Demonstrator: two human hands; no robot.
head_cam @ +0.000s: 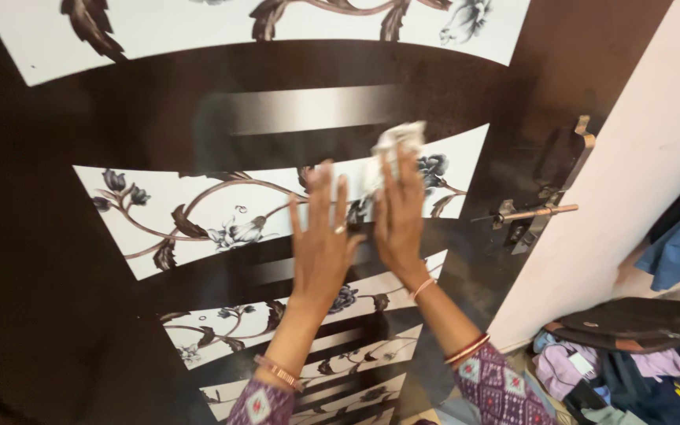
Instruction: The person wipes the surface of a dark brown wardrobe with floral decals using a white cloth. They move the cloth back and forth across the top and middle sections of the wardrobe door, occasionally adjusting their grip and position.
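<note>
Right hand (400, 216) pressing a crumpled white cloth (391, 149) flat against the dark floral door (159, 142), fingers spread to hold it on the panel. Left hand (320, 236) open, palm against the door beside it, seemingly for bracing. Latch handle (541, 212) off to the right, untouched.

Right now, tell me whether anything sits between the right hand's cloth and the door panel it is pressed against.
Nothing visible does. The right hand presses the white cloth flat on the glossy door. The left hand lies beside it on the panel, and the door handle sits off to the right.
</note>
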